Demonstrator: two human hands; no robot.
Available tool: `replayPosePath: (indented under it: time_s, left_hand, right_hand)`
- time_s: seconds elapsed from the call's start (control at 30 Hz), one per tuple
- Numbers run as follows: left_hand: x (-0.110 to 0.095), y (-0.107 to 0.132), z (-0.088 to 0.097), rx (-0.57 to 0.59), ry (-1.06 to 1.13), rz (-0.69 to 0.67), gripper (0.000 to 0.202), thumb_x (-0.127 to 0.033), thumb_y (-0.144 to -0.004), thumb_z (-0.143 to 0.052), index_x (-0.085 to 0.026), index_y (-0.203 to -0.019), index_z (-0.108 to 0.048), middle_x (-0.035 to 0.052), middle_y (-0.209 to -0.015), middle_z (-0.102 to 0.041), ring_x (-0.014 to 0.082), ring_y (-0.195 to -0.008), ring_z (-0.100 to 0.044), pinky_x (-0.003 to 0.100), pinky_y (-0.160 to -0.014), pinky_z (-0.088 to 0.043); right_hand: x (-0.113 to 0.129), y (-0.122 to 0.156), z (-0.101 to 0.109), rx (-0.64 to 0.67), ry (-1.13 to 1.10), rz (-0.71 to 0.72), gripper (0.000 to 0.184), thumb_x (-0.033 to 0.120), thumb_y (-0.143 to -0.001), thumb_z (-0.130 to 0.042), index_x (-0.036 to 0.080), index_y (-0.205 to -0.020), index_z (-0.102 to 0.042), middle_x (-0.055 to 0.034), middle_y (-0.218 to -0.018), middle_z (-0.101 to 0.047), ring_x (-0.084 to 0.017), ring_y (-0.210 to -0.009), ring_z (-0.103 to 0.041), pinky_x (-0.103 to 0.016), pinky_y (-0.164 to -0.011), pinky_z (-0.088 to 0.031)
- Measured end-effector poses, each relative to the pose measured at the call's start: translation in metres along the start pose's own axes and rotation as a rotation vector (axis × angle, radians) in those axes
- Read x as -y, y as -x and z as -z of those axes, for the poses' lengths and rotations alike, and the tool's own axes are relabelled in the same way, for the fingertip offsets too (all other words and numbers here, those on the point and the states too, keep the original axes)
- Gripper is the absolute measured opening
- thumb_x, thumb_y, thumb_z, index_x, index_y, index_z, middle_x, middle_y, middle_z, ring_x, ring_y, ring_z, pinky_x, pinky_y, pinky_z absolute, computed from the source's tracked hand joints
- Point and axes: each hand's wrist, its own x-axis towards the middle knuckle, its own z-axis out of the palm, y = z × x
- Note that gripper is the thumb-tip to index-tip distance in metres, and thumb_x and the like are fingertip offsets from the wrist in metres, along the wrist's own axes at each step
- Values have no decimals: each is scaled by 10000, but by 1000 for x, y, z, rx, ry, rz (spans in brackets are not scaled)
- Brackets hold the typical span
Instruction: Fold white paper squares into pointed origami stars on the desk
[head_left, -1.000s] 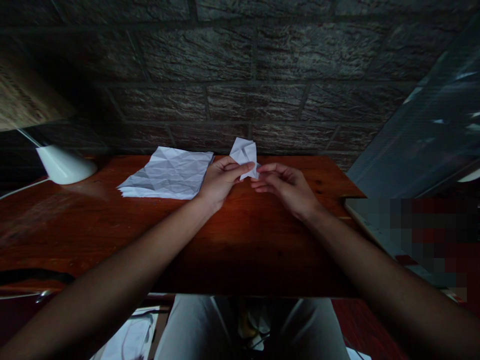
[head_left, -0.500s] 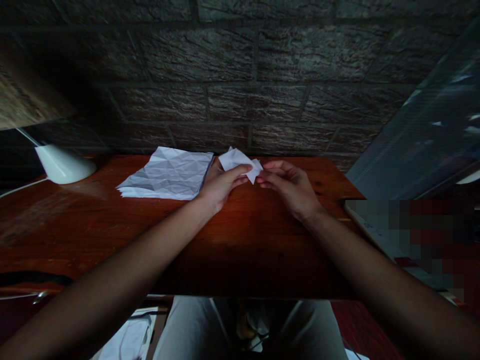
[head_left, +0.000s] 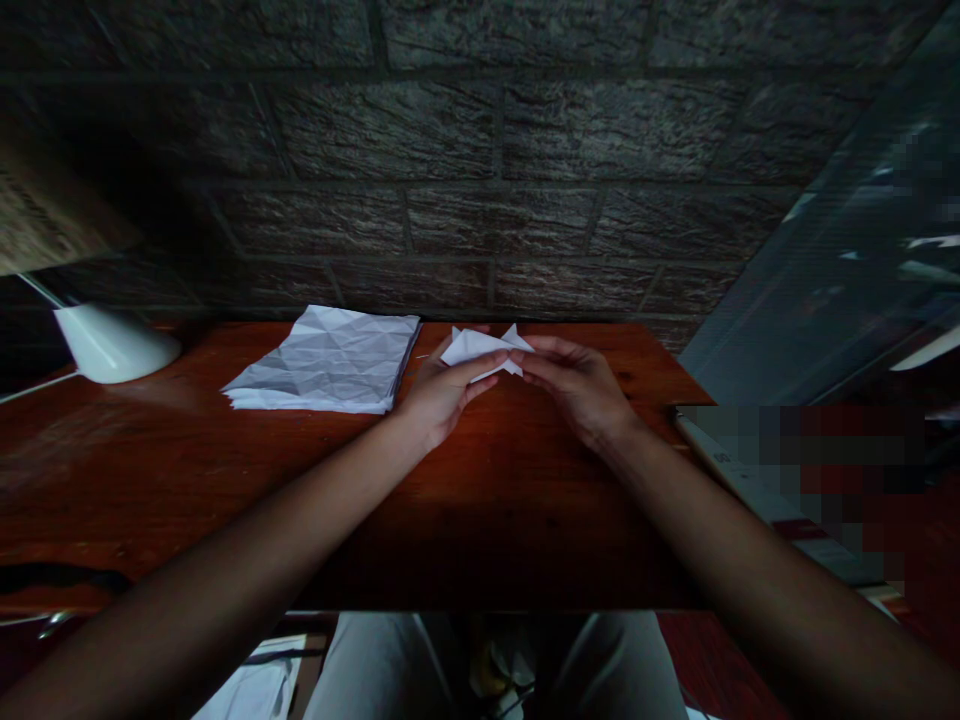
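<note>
A small piece of folded white paper with pointed corners is held between both hands, just above the wooden table. My left hand grips its left part, thumb laid across the front and fingers behind. At the paper's right end, my right hand pinches it between thumb and fingertips, with the thumbs of both hands almost meeting. Some of the paper's folds are hidden by the fingers. Left of my left hand lies a stack of creased white paper sheets.
A lamp with a white base stands at the left of the wooden table. Behind the table rises a dark brick wall. A grey translucent panel leans at the right. Papers lie below the table's front edge.
My right hand has come closer to my left and now pinches the paper's right end. The folded paper has turned to lie more level. The whole view has shifted slightly.
</note>
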Motion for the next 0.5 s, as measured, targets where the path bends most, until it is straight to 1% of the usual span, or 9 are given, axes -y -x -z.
replayPosePath:
  time_s: [0.1,0.17,0.2,0.27,0.33,0.37,0.4,0.47,0.5]
  left_hand:
    - [0,0,-1,-22,4,-8,403,-211,-623,-938,-230,-955,-711,39,-1035,-779,210,-1045,-726,332,-904,-578]
    - [0,-2,-1,-24,-1,0,374,-219,-617,-940,-215,-918,-717,53,-1040,-782,218,-1037,-727,336,-891,-582]
    - [0,-3,-1,-21,-23,-19,366,-232,-625,-936,-214,-920,-720,53,-1036,-783,217,-1026,-727,337,-886,-580]
    - [-2,-5,1,-24,-109,-145,374,-261,-658,-922,-225,-973,-724,37,-1021,-783,199,-997,-722,325,-884,-566]
    - [-6,-7,4,-53,-228,-347,390,-267,-698,-903,-244,-1043,-723,18,-1011,-782,177,-976,-716,303,-887,-546]
    - [-8,-7,6,-67,-295,-430,367,-268,-723,-889,-247,-1052,-727,19,-1020,-784,173,-982,-715,294,-888,-538]
    - [-10,-8,8,-73,-351,-484,316,-267,-750,-869,-247,-1038,-739,22,-1019,-787,173,-978,-717,289,-880,-534]
    - [-14,-9,11,-41,-461,-504,138,-271,-793,-830,-229,-912,-774,31,-945,-796,176,-915,-717,289,-838,-532]
    - [-15,-9,12,-17,-502,-498,84,-274,-799,-821,-223,-856,-785,35,-907,-799,177,-879,-715,291,-814,-531]
  right_hand:
    - [1,0,2,-8,39,8,266,402,-670,-941,260,-860,-821,-17,-956,-809,-162,-861,-691,-330,-821,-548]
    - [2,-1,3,-15,60,27,252,427,-695,-926,267,-861,-825,-18,-959,-809,-163,-848,-682,-327,-798,-545]
    - [3,-2,4,-20,74,33,256,434,-695,-926,266,-860,-826,-18,-949,-809,-162,-832,-676,-325,-784,-544]
    - [6,-3,6,-21,109,42,266,436,-685,-933,261,-856,-829,-16,-921,-809,-157,-799,-665,-319,-769,-543]
    - [8,-3,8,-9,141,59,266,430,-683,-936,258,-857,-832,-13,-910,-811,-156,-797,-670,-321,-793,-549]
    - [9,-4,9,3,152,69,261,428,-690,-933,257,-859,-832,-13,-918,-813,-159,-813,-680,-327,-820,-554]
    - [9,-4,9,17,160,80,255,429,-698,-928,256,-859,-830,-14,-928,-816,-165,-837,-692,-335,-850,-557]
    - [10,-4,10,42,178,104,251,442,-714,-917,251,-847,-823,-20,-944,-818,-182,-886,-710,-354,-896,-560]
    - [10,-4,11,51,191,117,256,452,-723,-911,247,-846,-820,-24,-949,-818,-190,-904,-714,-361,-908,-561]
